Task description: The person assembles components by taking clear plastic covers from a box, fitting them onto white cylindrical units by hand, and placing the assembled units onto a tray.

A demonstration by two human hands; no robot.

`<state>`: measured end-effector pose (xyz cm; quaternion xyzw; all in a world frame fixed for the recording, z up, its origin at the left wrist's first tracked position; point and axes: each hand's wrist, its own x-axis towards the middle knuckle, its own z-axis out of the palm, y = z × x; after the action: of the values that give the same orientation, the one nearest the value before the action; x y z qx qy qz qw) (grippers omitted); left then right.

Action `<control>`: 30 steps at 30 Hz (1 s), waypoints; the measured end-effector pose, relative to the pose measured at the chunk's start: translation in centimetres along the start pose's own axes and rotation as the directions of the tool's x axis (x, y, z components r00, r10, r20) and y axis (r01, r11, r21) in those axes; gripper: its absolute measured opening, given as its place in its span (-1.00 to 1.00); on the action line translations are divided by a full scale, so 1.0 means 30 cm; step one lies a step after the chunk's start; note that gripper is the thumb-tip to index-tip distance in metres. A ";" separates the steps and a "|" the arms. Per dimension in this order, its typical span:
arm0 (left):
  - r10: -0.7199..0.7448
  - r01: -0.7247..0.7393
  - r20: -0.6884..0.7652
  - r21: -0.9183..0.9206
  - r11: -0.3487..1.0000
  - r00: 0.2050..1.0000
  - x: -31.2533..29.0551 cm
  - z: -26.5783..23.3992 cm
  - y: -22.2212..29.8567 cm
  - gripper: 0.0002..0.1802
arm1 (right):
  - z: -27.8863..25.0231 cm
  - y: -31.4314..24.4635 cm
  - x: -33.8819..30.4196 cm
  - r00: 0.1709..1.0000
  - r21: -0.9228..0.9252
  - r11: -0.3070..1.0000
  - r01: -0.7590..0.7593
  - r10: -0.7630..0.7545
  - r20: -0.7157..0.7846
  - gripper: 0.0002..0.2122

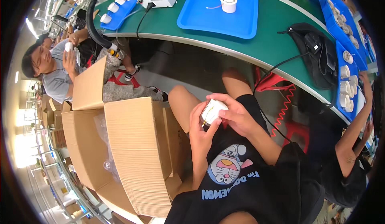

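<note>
Over my lap, both hands hold a white round plastic part [212, 111] with a thin yellow wire lying across its face. My left hand [198, 131] wraps its near left side, fingers curled round the edge. From the right, my right hand [239, 119] grips the same part, its thumb pressed on the face. The part's underside is hidden by my fingers. On the green bench ahead, a similar white cylindrical unit [229, 6] with a slotted top and a thin reddish wire stands in a blue tray [192, 18].
An open cardboard box [134, 151] with clear plastic inside stands at my left. A black bag [311, 57] lies on the bench [266, 49], its cable hanging past my right arm. Blue trays [349, 113] of white parts are at right. Co-workers sit on both sides.
</note>
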<state>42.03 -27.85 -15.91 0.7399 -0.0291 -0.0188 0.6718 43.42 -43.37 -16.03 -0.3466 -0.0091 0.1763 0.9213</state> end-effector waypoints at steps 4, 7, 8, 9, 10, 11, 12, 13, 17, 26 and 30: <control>0.058 -0.060 0.022 0.119 0.991 0.998 -0.009 0.045 0.037 -0.33 | -0.015 -0.029 -0.040 0.999 0.014 0.998 0.054 -0.054 -0.009 -0.52; 0.133 -0.138 0.047 0.148 0.979 0.990 -0.010 0.076 0.040 -0.31 | -0.025 -0.054 -0.064 0.996 -0.034 0.995 0.092 -0.093 -0.016 -0.53; 0.157 -0.161 0.040 0.149 0.976 0.987 -0.011 0.087 0.043 -0.31 | -0.024 -0.059 -0.071 0.995 -0.035 0.995 0.095 -0.096 -0.023 -0.53; 0.181 -0.184 0.033 0.152 0.971 0.983 -0.012 0.095 0.047 -0.30 | -0.022 -0.063 -0.075 0.993 -0.043 0.993 0.111 -0.112 -0.024 -0.53; 0.180 -0.184 0.039 0.150 0.971 0.983 -0.014 0.102 0.053 -0.30 | -0.025 -0.065 -0.082 0.991 -0.049 0.991 0.127 -0.128 -0.024 -0.53; 0.159 -0.163 0.045 0.120 0.979 0.986 -0.015 0.108 0.060 -0.31 | -0.033 -0.067 -0.087 0.991 -0.049 0.990 0.129 -0.131 -0.029 -0.53; 0.137 -0.141 0.052 0.091 0.986 0.989 -0.017 0.114 0.064 -0.31 | -0.043 -0.069 -0.091 0.987 -0.052 0.986 0.158 -0.158 0.008 -0.54; 0.136 -0.140 0.052 0.093 0.986 0.989 -0.017 0.113 0.066 -0.31 | -0.049 -0.069 -0.093 0.982 -0.053 0.981 0.185 -0.182 0.050 -0.56; 0.158 -0.167 0.092 0.103 0.981 0.983 -0.016 0.111 0.074 -0.32 | -0.052 -0.073 -0.110 0.983 -0.091 0.979 0.182 -0.181 0.020 -0.55; 0.102 -0.109 0.085 0.083 0.991 0.991 -0.025 0.103 0.061 -0.32 | -0.071 -0.074 -0.096 0.980 -0.178 0.965 0.193 -0.181 0.082 -0.57; 0.140 -0.144 0.046 0.099 0.985 0.989 -0.039 0.106 0.035 -0.32 | -0.074 -0.070 -0.086 0.990 -0.186 0.974 0.128 -0.115 0.082 -0.58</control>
<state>40.64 -31.04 -15.19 0.7687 -0.0960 0.0162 0.6321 41.98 -47.09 -16.09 -0.4258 -0.0797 0.1299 0.8919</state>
